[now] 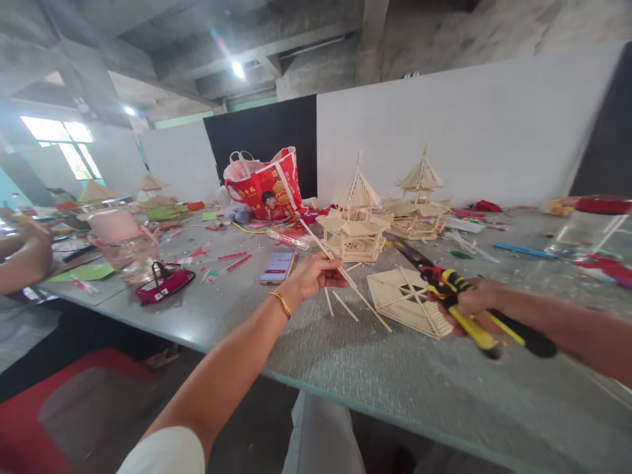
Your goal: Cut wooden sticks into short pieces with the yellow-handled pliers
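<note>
My left hand point(312, 275) is closed in a pinch on a long thin wooden stick point(363, 299) that slants from upper left down to the table. My right hand point(469, 304) grips yellow-and-black handled cutters point(476, 316), whose jaws point up and left. Just under the cutters lies a flat roof panel made of sticks point(402, 299). Two short loose sticks point(340, 304) lie beside it. Behind stand two stick-built pagoda models, one in the middle point(354, 220) and one further right point(419, 201).
A phone point(277, 264) lies on the grey table point(395, 382) left of my hand. A red shopping bag point(266, 187) stands at the back. A magenta pouch point(165, 282) and pink container point(116, 227) sit left. Another person's arm point(22, 260) reaches in at far left. A red stool point(74, 415) is below.
</note>
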A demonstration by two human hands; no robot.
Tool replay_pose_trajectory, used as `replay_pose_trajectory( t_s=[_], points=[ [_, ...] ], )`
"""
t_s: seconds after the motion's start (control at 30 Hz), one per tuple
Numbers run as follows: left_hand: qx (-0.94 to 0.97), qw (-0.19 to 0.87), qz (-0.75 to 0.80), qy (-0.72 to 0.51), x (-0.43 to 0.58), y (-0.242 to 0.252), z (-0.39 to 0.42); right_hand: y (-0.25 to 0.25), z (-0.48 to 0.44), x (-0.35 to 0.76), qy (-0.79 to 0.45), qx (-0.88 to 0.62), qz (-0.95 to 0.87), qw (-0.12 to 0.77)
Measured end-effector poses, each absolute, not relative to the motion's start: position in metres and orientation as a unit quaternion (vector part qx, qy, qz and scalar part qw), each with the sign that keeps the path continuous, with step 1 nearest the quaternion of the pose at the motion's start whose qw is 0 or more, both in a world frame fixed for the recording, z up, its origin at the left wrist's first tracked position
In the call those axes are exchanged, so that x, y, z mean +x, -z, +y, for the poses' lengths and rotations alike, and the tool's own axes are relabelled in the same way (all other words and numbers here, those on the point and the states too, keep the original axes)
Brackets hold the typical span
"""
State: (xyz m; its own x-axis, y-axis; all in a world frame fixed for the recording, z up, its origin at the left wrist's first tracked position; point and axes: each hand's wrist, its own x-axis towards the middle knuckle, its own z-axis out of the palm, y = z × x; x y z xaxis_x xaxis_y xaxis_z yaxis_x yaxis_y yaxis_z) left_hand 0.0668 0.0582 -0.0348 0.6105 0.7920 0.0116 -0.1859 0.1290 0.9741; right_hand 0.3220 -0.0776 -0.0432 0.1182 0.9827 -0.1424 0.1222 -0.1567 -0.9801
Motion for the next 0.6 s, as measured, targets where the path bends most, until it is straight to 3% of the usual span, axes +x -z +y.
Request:
replay_pose_trajectory(
  t_s=[0.1, 0.27, 0.4, 0.6],
  points=[
    [0.559, 0.714, 0.251, -0.340, 0.071, 0.026, 0.050, 0.032, -0.090, 0.301, -0.618, -0.516, -0.387, 0.449],
    [0.586, 0.722, 0.229, -0.289, 0.080, 0.008, 0.024, 0.023, -0.086, 0.261, -0.547, -0.488, -0.450, 0.511],
    [0.618, 0.716, 0.220, -0.239, 0.084, -0.003, 0.007, 0.019, -0.083, 0.237, -0.526, -0.464, -0.498, 0.510],
    [0.658, 0.657, 0.265, -0.257, 0.082, -0.014, 0.002, 0.024, -0.080, 0.222, -0.502, -0.430, -0.510, 0.551]
  ],
)
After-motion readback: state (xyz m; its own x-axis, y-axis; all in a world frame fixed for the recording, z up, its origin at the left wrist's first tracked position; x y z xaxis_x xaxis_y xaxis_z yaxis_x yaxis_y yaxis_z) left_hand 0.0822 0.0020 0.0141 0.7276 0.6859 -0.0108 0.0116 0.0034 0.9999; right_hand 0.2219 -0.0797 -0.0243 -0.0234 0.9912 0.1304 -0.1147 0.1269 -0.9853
